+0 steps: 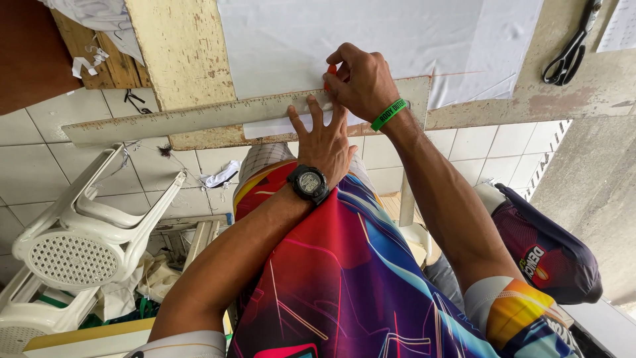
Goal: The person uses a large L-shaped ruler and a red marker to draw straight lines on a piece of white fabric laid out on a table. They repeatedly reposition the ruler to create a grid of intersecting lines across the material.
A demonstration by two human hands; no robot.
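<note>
Surface: worn cream-painted worktable point(185, 46) ran across the top of the view, white-tiled floor below it, white fabric sheet point(371, 40) spread flat on the table.
Ruler: long pale straightedge point(199, 118) lay along the near edge of the fabric, long axis left to right, slightly tilted; most of its length stretched away to the person's left.
Left hand: left hand point(324, 142) was flat, fingers spread, pressing down on the ruler; gripped nothing.
Right hand: right hand point(363, 81) was curled, pinching an orange marker piece point(330, 70) at the ruler's far edge, tip on the fabric.
Relation: both hands touched the ruler near its right end, right hand just beyond the left, almost touching it.
Nearby: black scissors point(568, 50) lay on the table well apart to the right; stacked white plastic chairs point(86, 232) stood on the floor to the left.
</note>
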